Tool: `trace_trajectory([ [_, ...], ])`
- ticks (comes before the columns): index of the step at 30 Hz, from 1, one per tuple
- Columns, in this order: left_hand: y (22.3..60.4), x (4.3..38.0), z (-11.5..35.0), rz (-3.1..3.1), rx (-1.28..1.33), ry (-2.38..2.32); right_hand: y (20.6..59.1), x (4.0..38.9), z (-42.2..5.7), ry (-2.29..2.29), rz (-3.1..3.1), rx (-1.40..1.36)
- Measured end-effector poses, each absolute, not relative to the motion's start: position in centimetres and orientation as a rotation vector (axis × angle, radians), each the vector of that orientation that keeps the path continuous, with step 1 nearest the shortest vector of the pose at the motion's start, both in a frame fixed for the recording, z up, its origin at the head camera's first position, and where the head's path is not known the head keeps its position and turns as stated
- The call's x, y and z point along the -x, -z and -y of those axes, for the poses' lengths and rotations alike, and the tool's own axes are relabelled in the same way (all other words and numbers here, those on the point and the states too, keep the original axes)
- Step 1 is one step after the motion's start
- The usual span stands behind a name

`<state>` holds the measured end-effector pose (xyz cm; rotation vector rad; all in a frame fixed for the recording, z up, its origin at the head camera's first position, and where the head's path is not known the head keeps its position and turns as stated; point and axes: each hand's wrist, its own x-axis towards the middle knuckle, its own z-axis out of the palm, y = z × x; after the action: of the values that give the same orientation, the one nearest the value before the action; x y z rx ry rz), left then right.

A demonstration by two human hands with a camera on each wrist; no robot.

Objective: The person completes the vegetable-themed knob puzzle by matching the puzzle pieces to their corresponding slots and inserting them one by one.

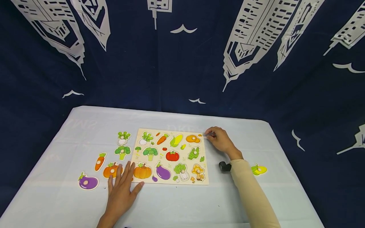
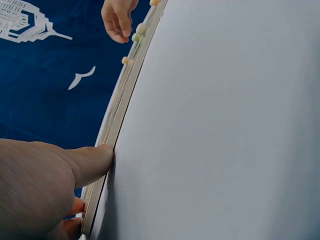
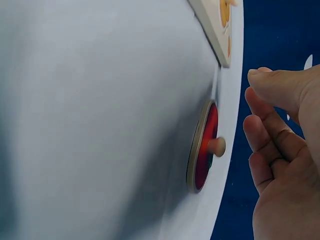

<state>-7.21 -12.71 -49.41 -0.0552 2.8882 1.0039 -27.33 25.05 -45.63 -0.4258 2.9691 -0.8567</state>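
The wooden vegetable puzzle board [image 1: 163, 148] lies flat on the table. My left hand [image 1: 121, 190] rests at its lower left corner with the fingers spread, overlapping a loose pumpkin piece [image 1: 109, 171]. In the left wrist view the thumb [image 2: 95, 162] lies against the board's side edge. Beside the upper right corner is my right hand [image 1: 219, 139], fingers loosely bent and nothing between them in the right wrist view. There, a round red piece [image 3: 202, 155] with a wooden knob sits on the table, apart from the fingers. The head view does not show that piece.
Left of the board lie loose turnip [image 1: 124, 138], broccoli [image 1: 123, 152], carrot [image 1: 99, 162] and eggplant [image 1: 89, 183] pieces. A corn piece [image 1: 259, 170] is right of my right forearm. A black device [image 1: 224, 166] shows at that wrist. A dark blue curtain [image 1: 159, 63] hangs behind.
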Motion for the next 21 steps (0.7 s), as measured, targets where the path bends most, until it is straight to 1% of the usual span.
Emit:
trace_trajectory([
  [21, 49.4, 7.2, 12.7, -2.898, 0.049, -1.010, 46.5, 27.0, -27.6, 0.736, -3.025, 0.326],
])
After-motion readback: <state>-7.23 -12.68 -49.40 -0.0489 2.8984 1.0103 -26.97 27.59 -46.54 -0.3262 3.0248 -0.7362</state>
